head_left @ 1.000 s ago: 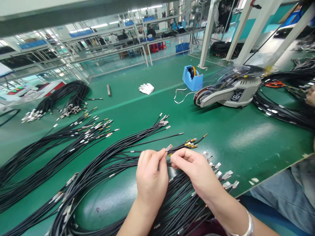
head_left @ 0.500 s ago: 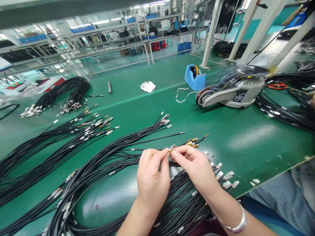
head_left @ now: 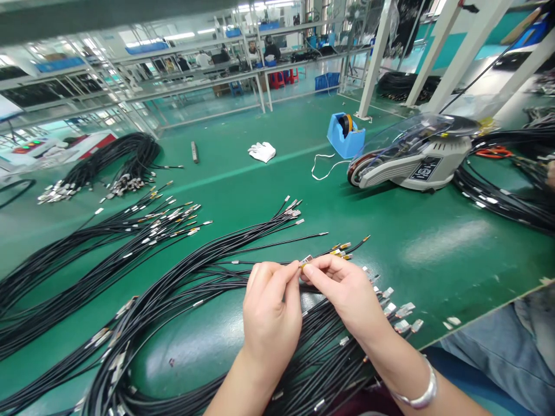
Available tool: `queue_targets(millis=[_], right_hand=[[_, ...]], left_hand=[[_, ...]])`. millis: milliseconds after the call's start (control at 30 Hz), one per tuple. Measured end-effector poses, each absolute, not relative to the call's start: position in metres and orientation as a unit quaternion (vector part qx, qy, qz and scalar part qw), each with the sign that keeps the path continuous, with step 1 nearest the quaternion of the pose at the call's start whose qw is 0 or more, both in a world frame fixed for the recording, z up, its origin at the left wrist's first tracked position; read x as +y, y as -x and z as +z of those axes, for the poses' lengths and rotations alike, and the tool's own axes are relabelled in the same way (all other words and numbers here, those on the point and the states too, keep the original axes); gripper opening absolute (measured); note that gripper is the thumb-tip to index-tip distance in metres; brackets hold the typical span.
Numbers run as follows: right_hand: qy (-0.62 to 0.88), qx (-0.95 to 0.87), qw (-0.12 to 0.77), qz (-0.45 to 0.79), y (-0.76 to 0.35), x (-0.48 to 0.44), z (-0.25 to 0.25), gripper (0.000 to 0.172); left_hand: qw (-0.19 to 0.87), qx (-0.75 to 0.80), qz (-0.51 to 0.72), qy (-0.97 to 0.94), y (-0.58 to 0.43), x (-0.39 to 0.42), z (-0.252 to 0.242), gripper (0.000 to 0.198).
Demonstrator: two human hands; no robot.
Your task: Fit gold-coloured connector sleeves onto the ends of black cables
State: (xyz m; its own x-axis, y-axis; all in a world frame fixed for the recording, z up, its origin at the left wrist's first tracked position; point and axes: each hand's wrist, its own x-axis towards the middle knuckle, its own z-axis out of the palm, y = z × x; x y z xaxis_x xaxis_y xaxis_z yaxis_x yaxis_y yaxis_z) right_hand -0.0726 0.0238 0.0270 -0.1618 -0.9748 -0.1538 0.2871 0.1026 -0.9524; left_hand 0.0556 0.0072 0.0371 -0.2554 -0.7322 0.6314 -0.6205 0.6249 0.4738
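Note:
My left hand [head_left: 271, 312] and my right hand [head_left: 344, 292] meet over a green table [head_left: 433, 242], fingertips pinched together on the small metal connector [head_left: 305, 260] at the end of a thin black cable. Both hands are closed on that cable end. Under my wrists lies a thick bundle of black cables [head_left: 321, 358] with silver terminals [head_left: 401, 315]. Just beyond my fingers lie cable ends with yellow-tipped terminals [head_left: 340, 249]. A silver bracelet [head_left: 422, 393] circles my right wrist.
More black cable bundles [head_left: 108, 254] fan across the left of the table. A grey tape dispenser machine [head_left: 411, 156], a blue tape holder [head_left: 344, 134] and a white glove [head_left: 262, 151] sit farther back. Coiled cables [head_left: 503, 199] lie at the right. Another person's jeans [head_left: 507, 346] show at the lower right.
My hands have moved slightly away from me and closer together around the connector; my right fingers now cover more of it. The view has shifted a little.

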Motion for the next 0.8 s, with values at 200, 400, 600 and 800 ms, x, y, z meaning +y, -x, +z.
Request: queue_targets(millis=[200,400,600,800], right_hand=[[0.341,0.506,0.544,-0.575,0.0719,0.0232,0.0282,0.027],[0.332,0.519,0.548,-0.566,0.0698,0.0218,0.0293,0.029],[0.33,0.525,0.554,-0.556,0.0672,0.0158,0.0298,0.031],[0.316,0.475,0.601,-0.56,0.0693,0.0213,0.0268,0.035]], left_hand=[[0.432,-0.793,-0.055,-0.426,-0.054,0.0056,0.0372,0.015],[0.44,-0.795,-0.042,-0.415,-0.053,0.0063,0.0388,0.015],[0.439,-0.809,-0.023,-0.39,-0.0528,0.0065,0.0385,0.02],[0.45,-0.787,-0.053,-0.419,-0.054,0.0059,0.0359,0.02]])
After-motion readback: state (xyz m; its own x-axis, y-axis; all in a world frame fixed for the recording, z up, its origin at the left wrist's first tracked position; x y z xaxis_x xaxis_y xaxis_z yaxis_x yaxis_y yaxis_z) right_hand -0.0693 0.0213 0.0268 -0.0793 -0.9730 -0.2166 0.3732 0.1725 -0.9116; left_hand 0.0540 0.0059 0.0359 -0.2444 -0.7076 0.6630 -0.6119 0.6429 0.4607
